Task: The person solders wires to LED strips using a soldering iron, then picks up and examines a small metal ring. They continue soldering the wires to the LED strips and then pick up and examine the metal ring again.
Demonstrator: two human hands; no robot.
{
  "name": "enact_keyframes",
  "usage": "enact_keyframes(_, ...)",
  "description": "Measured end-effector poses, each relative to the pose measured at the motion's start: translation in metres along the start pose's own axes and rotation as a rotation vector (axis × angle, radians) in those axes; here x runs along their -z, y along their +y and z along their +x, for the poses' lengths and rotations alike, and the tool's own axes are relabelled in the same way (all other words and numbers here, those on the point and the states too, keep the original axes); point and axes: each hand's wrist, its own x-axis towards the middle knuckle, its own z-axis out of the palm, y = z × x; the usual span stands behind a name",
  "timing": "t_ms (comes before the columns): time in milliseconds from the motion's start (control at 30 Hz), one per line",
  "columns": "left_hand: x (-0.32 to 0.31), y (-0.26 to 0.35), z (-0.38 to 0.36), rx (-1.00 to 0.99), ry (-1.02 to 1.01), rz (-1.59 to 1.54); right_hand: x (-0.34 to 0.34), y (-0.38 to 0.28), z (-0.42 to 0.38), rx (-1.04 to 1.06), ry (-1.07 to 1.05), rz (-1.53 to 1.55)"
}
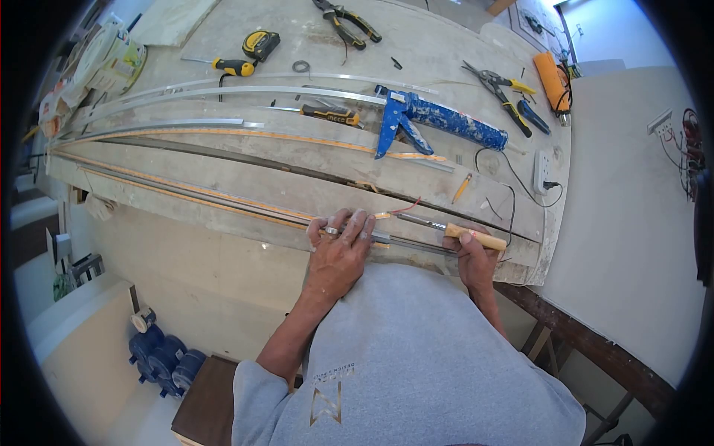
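Note:
My left hand (340, 249), with a ring on one finger, presses down on the LED strip (253, 202) and metal channel near the bench's front edge. Its fingers are bent and close together. In my right hand (476, 260) is the wooden handle of a soldering iron (487, 238). The iron's metal shaft points left, its tip beside the strip's end just right of my left fingers. A thin red wire (409, 206) rises from near that tip.
A blue caulking gun (454, 123) lies beyond my hands, with a screwdriver (327, 113), pliers (346, 22), a tape measure (260, 44) and snips (502, 89) farther back. A pencil (462, 188) and a power strip (544, 171) are at right.

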Motion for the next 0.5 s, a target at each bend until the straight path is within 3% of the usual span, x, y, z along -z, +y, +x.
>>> enact_keyframes(500,0.0011,0.0001,0.0004,0.007,-0.014,-0.009,0.0011,0.0025,-0.0014,0.016,0.007,0.004)
